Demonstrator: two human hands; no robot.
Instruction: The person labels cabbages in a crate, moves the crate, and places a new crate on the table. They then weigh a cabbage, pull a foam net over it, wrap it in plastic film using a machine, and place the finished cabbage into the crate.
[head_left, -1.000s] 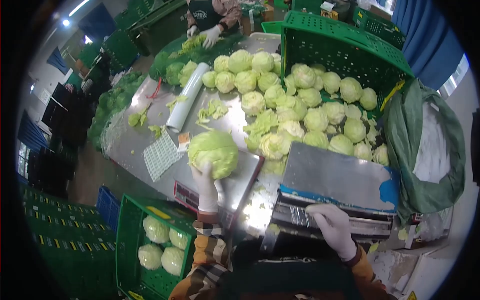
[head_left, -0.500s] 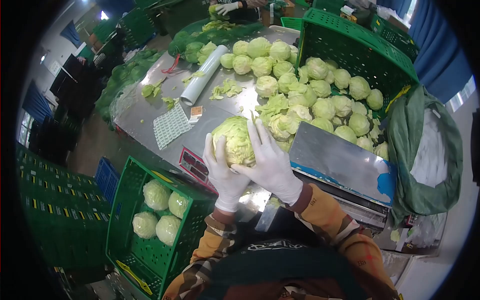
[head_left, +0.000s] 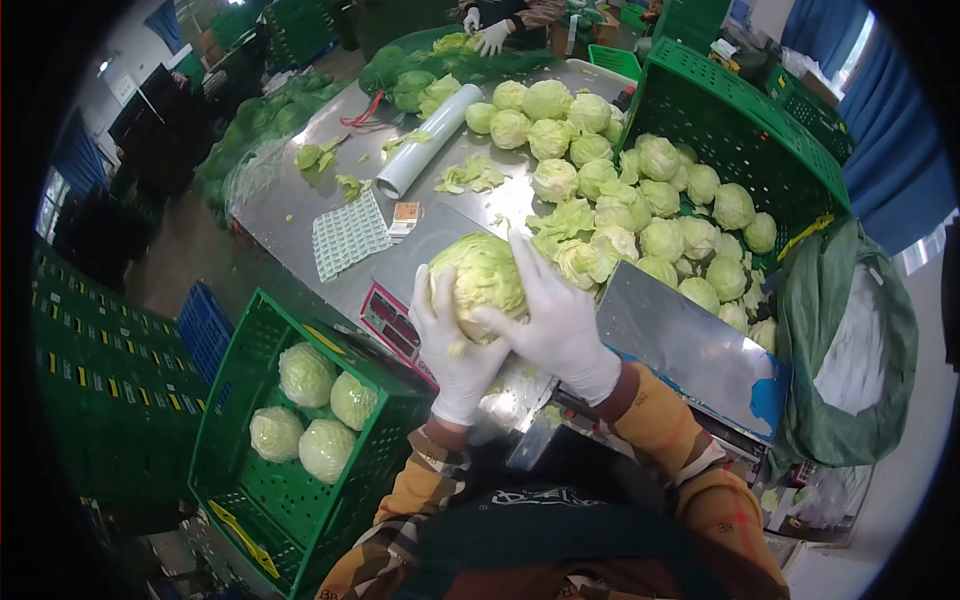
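Between my two white-gloved hands is a pale green cabbage (head_left: 482, 280), held over the near side of the metal table. My left hand (head_left: 455, 355) cups its left and lower side. On the right, my right hand (head_left: 562, 330) presses against the cabbage with the fingers pointing up along it and the thumb across the front. A red-framed scale display (head_left: 395, 322) sits just left of my left hand. Loose cabbages (head_left: 610, 210) and leaves are heaped beyond my right hand, spilling from a tipped green crate (head_left: 745, 120).
At the lower left, a green crate (head_left: 262, 335) holds several wrapped cabbages. A roll of clear film (head_left: 430, 142), a label sheet (head_left: 350, 237) and leaf scraps lie on the table (head_left: 290, 200). A metal scale platform (head_left: 690, 340) and green sack (head_left: 850, 350) stand right. Another person's gloved hands (head_left: 490, 38) work far back.
The cabbage stays between both my hands and looks slightly turned. My view has shifted a little, so the table's contents appear further right. The other person's second hand has come into sight.
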